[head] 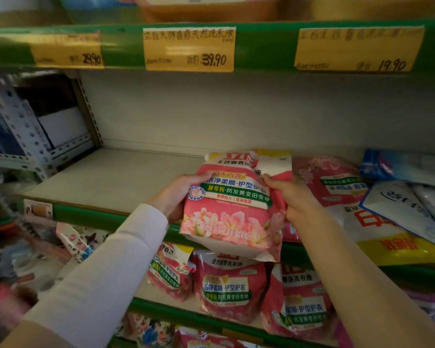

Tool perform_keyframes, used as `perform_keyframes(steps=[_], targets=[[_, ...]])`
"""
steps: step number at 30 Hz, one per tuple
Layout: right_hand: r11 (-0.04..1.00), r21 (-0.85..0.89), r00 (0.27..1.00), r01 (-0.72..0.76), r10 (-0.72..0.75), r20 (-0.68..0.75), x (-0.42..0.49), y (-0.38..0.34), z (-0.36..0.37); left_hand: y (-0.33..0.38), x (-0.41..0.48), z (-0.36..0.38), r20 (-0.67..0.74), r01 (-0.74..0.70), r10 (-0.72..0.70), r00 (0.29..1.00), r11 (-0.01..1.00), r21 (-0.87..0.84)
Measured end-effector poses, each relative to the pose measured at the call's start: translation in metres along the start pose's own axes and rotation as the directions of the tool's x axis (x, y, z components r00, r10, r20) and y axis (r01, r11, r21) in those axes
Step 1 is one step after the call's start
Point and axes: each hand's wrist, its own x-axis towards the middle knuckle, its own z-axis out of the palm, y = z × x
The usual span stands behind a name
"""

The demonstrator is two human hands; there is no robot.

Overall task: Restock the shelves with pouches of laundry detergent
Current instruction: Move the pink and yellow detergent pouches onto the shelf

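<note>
A pink detergent pouch [232, 209] with flowers and a green band is upright over the front edge of the middle shelf [116, 179]. My left hand [178, 194] grips its left side and my right hand [290, 197] grips its right side. Another pink pouch [334, 182] lies flat on the shelf just to the right of it. The shelf below holds several more pink pouches [232, 285] standing in a row.
Blue and white pouches [399, 204] are piled at the right end of the middle shelf. The green rail above [126, 46] carries yellow price tags. A grey perforated metal rack [23, 136] stands to the left, with cluttered goods lower left.
</note>
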Motion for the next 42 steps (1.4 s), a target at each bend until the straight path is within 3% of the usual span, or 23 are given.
perform_keyframes(steps=[9, 19, 24, 32, 38, 42], targets=[[0.979, -0.075, 0.977, 0.189, -0.18, 0.112, 0.0, -0.008, 0.014, -0.026, -0.021, 0.008, -0.174, -0.149, 0.123, 0.977, 0.978, -0.145], [0.957, -0.239, 0.937, 0.164, -0.075, 0.342, -0.02, -0.027, 0.039, -0.034, -0.059, 0.005, -0.444, -0.414, 0.254, 0.86, 0.854, -0.315], [0.979, -0.16, 0.85, 0.125, -0.022, 0.527, -0.036, -0.022, 0.047, -0.048, -0.082, -0.002, -0.526, -0.502, 0.283, 0.802, 0.797, -0.337], [0.992, -0.1, 0.899, 0.074, -0.023, 0.437, -0.069, 0.02, 0.082, -0.065, -0.124, -0.017, -0.602, -0.556, 0.352, 0.716, 0.809, -0.188], [0.982, -0.166, 0.895, 0.093, -0.009, 0.446, -0.084, 0.039, 0.12, -0.077, -0.159, -0.036, -0.693, -0.571, 0.317, 0.647, 0.804, -0.165], [0.977, -0.208, 0.832, 0.056, 0.069, 0.55, -0.104, 0.056, 0.153, -0.092, -0.197, -0.044, -0.801, -0.592, 0.286, 0.526, 0.799, -0.104]])
